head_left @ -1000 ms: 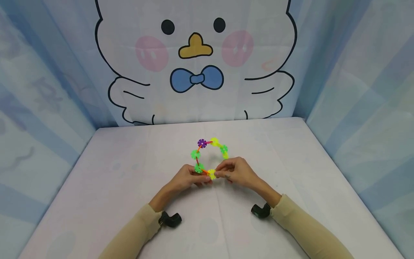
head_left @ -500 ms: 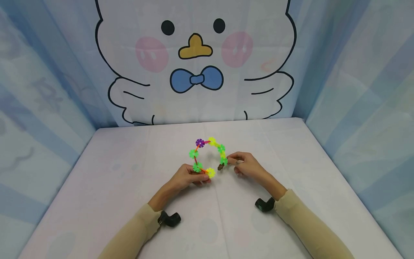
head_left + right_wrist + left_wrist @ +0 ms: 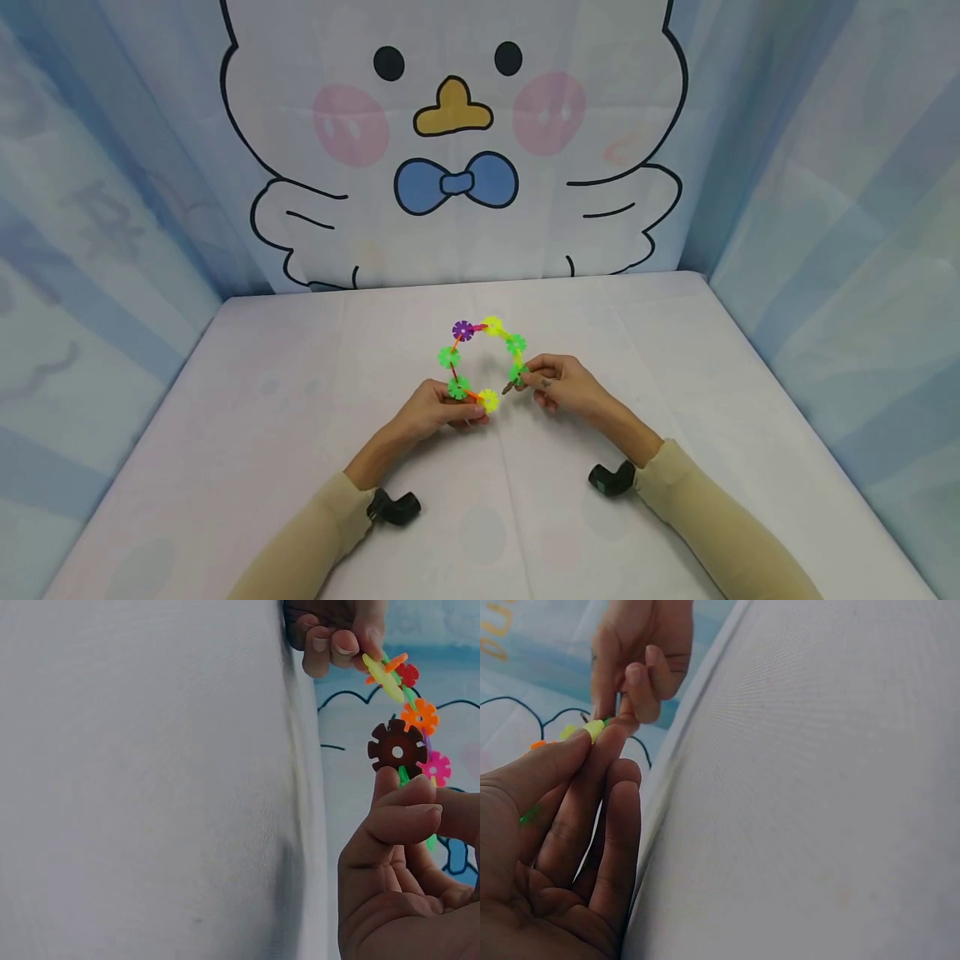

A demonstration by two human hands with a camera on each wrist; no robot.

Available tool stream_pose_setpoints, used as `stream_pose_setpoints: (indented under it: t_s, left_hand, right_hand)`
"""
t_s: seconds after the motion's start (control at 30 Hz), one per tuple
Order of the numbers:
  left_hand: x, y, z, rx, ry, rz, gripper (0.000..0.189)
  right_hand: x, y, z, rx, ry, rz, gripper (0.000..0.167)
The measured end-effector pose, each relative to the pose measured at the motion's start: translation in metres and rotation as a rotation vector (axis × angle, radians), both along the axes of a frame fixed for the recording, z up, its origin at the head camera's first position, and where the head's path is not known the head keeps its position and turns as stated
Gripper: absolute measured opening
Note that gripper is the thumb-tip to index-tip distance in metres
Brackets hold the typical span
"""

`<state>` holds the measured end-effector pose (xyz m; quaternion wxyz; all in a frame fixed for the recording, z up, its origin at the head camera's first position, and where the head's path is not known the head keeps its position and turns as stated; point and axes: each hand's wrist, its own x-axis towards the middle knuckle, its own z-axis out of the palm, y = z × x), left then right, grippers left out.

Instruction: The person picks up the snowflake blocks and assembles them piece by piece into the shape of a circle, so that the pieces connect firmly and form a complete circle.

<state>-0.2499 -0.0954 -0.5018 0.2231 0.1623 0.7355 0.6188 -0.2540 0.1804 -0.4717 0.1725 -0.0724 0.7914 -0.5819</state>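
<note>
A chain of notched interlocking plastic discs curves into a nearly closed ring, with a purple disc [image 3: 462, 331] at its far side. My left hand [image 3: 438, 410] pinches the near left end between thumb and fingers, at a yellow disc [image 3: 490, 401]. At the ring's right side, my right hand [image 3: 566, 383] pinches the chain by a green disc [image 3: 517, 373]. A dark brown disc [image 3: 397, 750] slots onto this end and faces the right wrist camera. A small gap separates the brown disc from the yellow one. Fingers partly hide both ends.
The ring is held over a table with a pale cloth [image 3: 300, 350]. Behind stands a backdrop curtain [image 3: 457, 242] with a cartoon animal, and blue patterned curtains [image 3: 90, 250] flank the sides. Black wrist devices [image 3: 396, 508] sit at the sleeve cuffs.
My right hand has moved right, away from the yellow disc, to the chain's other end. The brown disc has come into view and since turned edge-on. My left hand has barely moved.
</note>
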Motion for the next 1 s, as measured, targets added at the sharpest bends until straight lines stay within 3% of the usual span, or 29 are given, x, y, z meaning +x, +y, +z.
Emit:
stream_pose_setpoints:
  t_s: [1.0]
  left_hand:
    - [0.0003, 0.0023, -0.0004, 0.049, -0.03, 0.043, 0.027]
  right_hand:
    - [0.0024, -0.003, 0.0009, -0.092, -0.016, 0.056, 0.019]
